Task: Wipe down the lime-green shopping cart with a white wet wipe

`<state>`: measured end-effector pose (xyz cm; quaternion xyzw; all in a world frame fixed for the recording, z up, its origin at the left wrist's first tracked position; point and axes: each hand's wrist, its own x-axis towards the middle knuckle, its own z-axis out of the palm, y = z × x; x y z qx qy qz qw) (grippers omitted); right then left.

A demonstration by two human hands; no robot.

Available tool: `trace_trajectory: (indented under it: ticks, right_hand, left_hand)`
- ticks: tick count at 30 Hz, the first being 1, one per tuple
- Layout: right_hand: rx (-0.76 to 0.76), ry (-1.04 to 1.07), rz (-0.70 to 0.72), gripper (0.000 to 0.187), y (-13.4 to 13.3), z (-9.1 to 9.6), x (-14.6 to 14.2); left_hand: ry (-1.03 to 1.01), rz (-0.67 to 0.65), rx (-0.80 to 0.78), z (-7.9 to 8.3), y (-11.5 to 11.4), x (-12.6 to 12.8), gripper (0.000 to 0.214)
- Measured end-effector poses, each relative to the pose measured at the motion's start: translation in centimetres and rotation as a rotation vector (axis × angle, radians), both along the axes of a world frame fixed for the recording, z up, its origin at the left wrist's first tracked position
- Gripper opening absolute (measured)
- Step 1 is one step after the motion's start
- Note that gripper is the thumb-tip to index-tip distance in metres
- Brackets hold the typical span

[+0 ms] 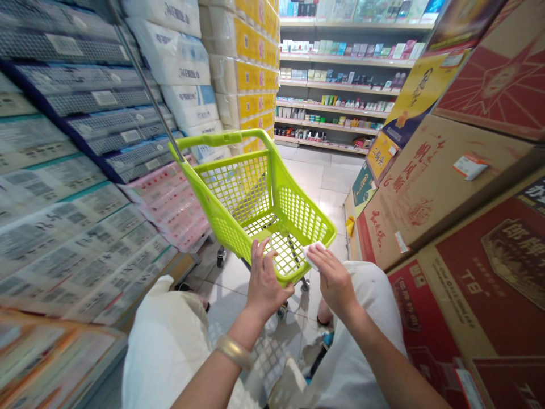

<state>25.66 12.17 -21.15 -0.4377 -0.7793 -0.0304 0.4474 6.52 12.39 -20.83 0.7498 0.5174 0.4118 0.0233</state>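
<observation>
A lime-green shopping cart [303, 211] with a lattice basket stands in front of my knees, and no goods show inside it. My left hand [266, 281] is closed over the near rim, its fingers curled into the basket and the thumb outside. My right hand [334, 278] presses a folded white tissue [314, 254] against the rim at the near right corner. Its fingers lie over the tissue and partly cover it. The cart's handle bar [225, 138] is on the far side from me.
Wrapped tissue packs [181, 62] and yellow-and-white packs [251, 76] are stacked at the left. Cardboard boxes [419, 187] line the right side closely. Shelves of small cosmetics [340, 85] stand at the back. Pale floor tiles [334, 173] run between. A thin metal pole [145, 79] slants at upper left.
</observation>
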Motion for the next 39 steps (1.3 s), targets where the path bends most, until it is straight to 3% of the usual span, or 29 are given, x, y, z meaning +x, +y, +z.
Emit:
trace_trajectory:
  ticks: [3,9,14,17,21,23,29,31,35,37,39]
  right_hand:
    - [0.000,0.025,-0.043,0.051,-0.1,0.1,-0.6]
    - [-0.047,-0.074,0.205,0.050,-1.9,0.7,-4.1]
    - [-0.016,0.024,0.054,0.051,-0.1,0.3,-1.7]
    - [-0.013,0.076,-0.024,0.052,-0.1,0.2,-2.1]
    - [-0.034,0.018,0.116,0.053,-1.5,0.4,-4.6]
    - [-0.038,0.002,0.140,0.053,-1.5,0.2,-4.5]
    - [0.035,0.157,-0.226,0.048,0.9,-0.4,-0.6]
    - [0.021,0.121,-0.178,0.048,0.6,-0.3,-1.5]
    - [-0.023,0.018,0.060,0.049,-0.8,0.0,-4.1]
    - [-0.024,0.047,0.039,0.049,-0.8,-0.1,-3.5]
    - [-0.010,0.117,-0.087,0.048,-0.2,-0.2,-1.7]
  left_hand:
    - [0.001,-0.014,-0.002,0.0,0.1,-0.1,0.075]
    - [0.046,-0.102,0.046,-0.1,0.6,-1.7,0.082]
    - [0.061,-0.075,0.002,0.0,0.9,-2.8,0.113]
    - [0.053,-0.065,-0.039,-0.2,1.1,-3.3,0.123]
    - [0.026,-0.117,-0.021,-0.3,1.5,-4.2,0.126]
    - [0.026,-0.141,-0.015,-0.2,1.7,-4.8,0.128]
    - [0.061,-0.088,-0.045,0.4,1.8,-5.2,0.128]
    - [0.065,-0.078,-0.045,0.4,1.8,-5.0,0.125]
    - [0.067,-0.106,-0.032,0.3,1.9,-5.0,0.122]
    - [0.076,-0.130,-0.048,0.4,1.9,-5.0,0.120]
    - [0.094,-0.152,-0.074,0.4,1.8,-5.1,0.118]
